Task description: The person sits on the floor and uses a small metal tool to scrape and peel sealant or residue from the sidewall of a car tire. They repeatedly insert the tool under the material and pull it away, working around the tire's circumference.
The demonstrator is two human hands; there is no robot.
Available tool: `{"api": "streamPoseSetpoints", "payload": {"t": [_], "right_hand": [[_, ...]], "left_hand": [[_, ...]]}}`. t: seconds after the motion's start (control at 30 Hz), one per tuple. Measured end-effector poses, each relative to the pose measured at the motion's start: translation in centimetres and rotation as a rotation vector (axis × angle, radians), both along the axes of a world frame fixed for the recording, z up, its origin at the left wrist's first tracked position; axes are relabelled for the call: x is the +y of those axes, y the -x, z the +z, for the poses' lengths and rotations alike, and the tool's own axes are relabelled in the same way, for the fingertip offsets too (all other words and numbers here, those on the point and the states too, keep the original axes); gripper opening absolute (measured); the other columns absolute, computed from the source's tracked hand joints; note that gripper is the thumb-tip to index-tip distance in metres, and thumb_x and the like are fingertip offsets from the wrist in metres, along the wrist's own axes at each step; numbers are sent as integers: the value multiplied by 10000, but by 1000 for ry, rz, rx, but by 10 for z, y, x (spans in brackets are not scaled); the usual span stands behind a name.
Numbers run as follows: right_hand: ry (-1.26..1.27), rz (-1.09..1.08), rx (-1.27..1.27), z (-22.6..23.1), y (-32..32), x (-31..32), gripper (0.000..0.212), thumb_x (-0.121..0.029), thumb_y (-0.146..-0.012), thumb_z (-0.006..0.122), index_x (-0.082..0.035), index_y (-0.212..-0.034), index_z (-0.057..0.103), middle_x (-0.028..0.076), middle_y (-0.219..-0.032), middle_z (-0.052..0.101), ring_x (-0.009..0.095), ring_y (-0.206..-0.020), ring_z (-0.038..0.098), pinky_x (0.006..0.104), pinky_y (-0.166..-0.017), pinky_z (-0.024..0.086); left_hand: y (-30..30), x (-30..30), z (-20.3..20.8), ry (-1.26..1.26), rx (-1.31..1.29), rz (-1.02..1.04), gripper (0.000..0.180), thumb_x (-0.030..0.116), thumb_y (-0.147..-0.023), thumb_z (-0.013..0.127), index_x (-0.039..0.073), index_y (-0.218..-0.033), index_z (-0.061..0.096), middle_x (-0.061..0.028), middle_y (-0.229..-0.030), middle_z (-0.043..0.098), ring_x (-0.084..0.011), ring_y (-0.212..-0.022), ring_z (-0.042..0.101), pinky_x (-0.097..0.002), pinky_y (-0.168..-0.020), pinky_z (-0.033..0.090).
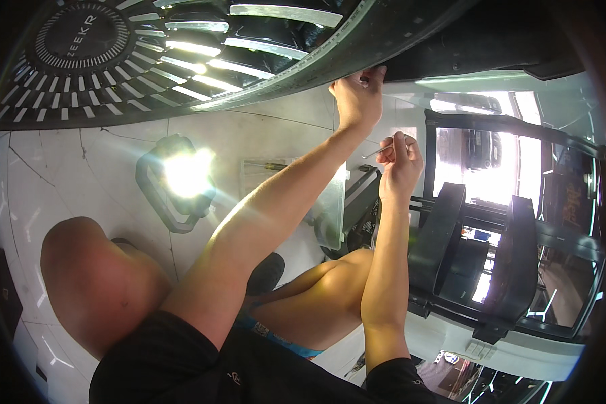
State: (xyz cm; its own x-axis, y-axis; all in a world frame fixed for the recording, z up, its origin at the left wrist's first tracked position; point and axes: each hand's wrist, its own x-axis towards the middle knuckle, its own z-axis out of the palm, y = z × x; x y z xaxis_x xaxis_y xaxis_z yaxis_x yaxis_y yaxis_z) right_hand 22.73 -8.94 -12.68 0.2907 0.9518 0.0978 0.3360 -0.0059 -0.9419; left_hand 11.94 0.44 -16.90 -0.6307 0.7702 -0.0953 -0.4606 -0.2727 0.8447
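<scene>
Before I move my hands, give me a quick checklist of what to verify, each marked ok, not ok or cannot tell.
1. Slim silver metal tool held in the fingers of the right hand: ok.
2. Right hand apart from the black rubber tyre: ok.
3. Left hand raised to the tyre's lower edge: ok.
4. Firm grip by the left hand's fingertips: cannot tell; what they touch is unclear.
5. Floor work light in an angular black frame switched on: ok, shining brightly.
6. Full view into the clear plastic box on the floor: not ok; the left forearm covers part of it.
</scene>
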Motion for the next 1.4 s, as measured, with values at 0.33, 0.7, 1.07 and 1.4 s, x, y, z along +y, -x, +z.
{"api": "streamPoseSetpoints", "payload": {"t": [0.33,0.7,1.07,1.4], "right_hand": [[-8,39,-24,1,5,-1,185,-174,-1061,682,-26,-963,632,104,-811,721,142,-566,604,275,-575,471],[-22,24,-38,4,-3,-7,177,-169,-1063,682,-29,-965,635,101,-818,721,138,-567,604,271,-569,470],[-37,36,-11,8,2,-9,175,-168,-1060,679,-23,-971,639,106,-812,723,136,-559,599,272,-569,468],[-41,19,-18,10,0,-14,180,-177,-1065,680,-20,-987,644,98,-825,724,125,-571,597,269,-579,473]], "left_hand": [[-1,7,-11,-112,328,127,142,192,-956,764,52,-953,745,-78,-871,738,-289,-894,655,-449,-918,450],[-2,9,-3,-39,113,-9,236,239,-980,758,12,-941,701,-107,-871,730,-286,-846,699,-426,-802,527],[2,-1,-8,-136,77,-66,174,199,-977,747,33,-1031,748,-95,-966,772,-251,-924,722,-405,-825,552],[1,5,5,-147,152,-84,122,122,-977,722,37,-1056,758,-97,-981,772,-229,-932,719,-389,-859,545]]}}
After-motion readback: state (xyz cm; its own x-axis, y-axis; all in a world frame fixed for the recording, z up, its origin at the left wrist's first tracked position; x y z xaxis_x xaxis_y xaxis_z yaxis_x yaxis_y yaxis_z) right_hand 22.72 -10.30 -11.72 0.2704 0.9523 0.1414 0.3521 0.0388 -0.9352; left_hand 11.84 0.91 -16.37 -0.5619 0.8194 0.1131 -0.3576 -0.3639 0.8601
